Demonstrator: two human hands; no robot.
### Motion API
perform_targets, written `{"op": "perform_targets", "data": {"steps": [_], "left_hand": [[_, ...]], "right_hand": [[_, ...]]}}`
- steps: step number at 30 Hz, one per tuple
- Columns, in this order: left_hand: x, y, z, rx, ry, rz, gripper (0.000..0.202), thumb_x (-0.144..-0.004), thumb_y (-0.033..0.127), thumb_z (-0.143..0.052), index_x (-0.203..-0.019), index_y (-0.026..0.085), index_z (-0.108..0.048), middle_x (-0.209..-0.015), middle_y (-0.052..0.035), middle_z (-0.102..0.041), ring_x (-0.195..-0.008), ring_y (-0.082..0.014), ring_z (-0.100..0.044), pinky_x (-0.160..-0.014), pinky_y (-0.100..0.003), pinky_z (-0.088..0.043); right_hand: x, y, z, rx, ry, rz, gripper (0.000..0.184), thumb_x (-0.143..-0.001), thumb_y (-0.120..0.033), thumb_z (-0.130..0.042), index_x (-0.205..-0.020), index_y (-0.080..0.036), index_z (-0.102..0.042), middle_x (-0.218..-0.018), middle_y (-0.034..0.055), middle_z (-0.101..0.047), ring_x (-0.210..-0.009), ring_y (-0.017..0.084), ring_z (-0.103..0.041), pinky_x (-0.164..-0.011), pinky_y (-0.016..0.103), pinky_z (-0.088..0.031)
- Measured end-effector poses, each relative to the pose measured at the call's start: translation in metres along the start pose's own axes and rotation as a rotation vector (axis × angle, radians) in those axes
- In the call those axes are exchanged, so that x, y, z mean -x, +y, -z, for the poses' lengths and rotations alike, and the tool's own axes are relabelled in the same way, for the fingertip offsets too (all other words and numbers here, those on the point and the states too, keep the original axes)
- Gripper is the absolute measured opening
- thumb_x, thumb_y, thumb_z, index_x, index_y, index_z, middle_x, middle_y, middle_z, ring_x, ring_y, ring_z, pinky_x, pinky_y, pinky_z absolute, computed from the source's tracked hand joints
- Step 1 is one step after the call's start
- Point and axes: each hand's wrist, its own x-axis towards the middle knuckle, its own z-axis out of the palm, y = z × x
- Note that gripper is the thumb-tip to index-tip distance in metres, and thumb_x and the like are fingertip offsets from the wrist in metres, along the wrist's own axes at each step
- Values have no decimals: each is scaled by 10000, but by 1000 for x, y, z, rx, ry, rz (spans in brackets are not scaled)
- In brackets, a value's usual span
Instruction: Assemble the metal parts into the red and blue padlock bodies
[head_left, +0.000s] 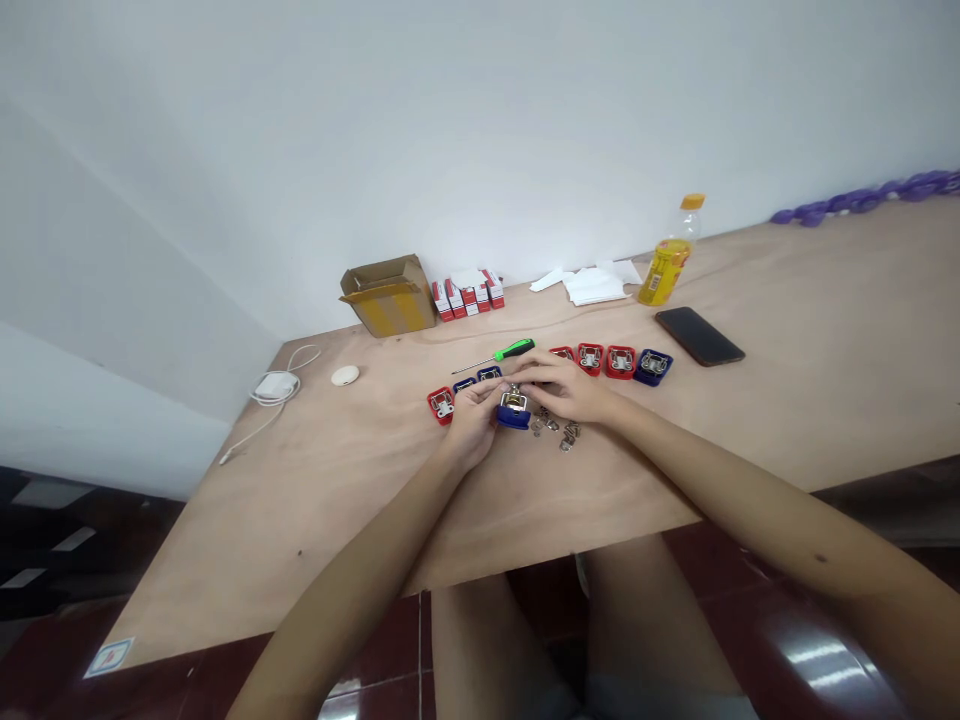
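My left hand grips a blue plastic-cased metal clamp from its left side, just above the table. Fingers of my right hand are closed on the clamp's upper metal part; what the fingertips pinch is partly hidden. Small metal pieces lie loose under and beside my right hand. To the left of the clamp sits a red clamp, with two blue clamps behind my left hand. Several red clamps and one blue clamp stand in a row beyond my right hand.
A green-handled screwdriver lies behind the hands. Along the wall are an open cardboard box, small red-white boxes, white papers and a yellow drink bottle. A phone lies right, a white cable left.
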Motion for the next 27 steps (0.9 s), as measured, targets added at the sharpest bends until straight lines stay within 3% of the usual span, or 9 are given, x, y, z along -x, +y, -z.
{"op": "perform_targets", "data": {"steps": [4,10,14,19,23,27], "left_hand": [[0,0,1,10,8,14,439,-620,370,-1037,-928,121,-847,-810,-73,-797,-655,-113,-634,-659,-246,-468],[-1,-1,3,51,-6,-12,447,-636,370,-1032,-962,122,-854,-834,-72,-797,-667,-97,-627,-648,-222,-460],[-1,1,2,52,-7,-6,451,-624,373,-1041,-953,124,-859,-843,-75,-803,-672,-92,-630,-652,-211,-467],[0,4,1,35,-38,-20,410,-650,365,-1030,-940,132,-859,-844,-76,-807,-677,-100,-649,-665,-218,-483],[0,3,2,15,-36,-11,412,-625,353,-1039,-923,137,-853,-844,-81,-813,-673,-111,-656,-664,-228,-486],[-1,2,4,12,-37,-16,419,-642,351,-1030,-960,142,-854,-865,-90,-817,-700,-132,-677,-682,-246,-499]], "right_hand": [[1,1,-1,-11,24,-35,233,-1078,-208,-598,-1256,-239,-744,-1203,115,-706,-1165,260,-685,-1021,506,-600],[2,2,-4,-39,21,-16,330,-1107,-217,-535,-1395,-277,-685,-1321,124,-689,-1277,269,-650,-1080,538,-575],[2,3,-7,-29,52,-27,258,-1103,-226,-549,-1313,-251,-697,-1175,104,-709,-1131,255,-671,-1005,502,-594],[2,3,-8,-30,25,-17,346,-1126,-215,-487,-1422,-265,-658,-1276,123,-668,-1238,256,-640,-1067,495,-566],[2,2,-9,-25,35,-39,294,-1127,-234,-493,-1351,-251,-683,-1181,107,-678,-1155,252,-653,-1032,488,-579],[2,2,-9,-31,15,-37,363,-1140,-241,-448,-1458,-275,-620,-1283,121,-663,-1221,260,-640,-1068,510,-564]]}}
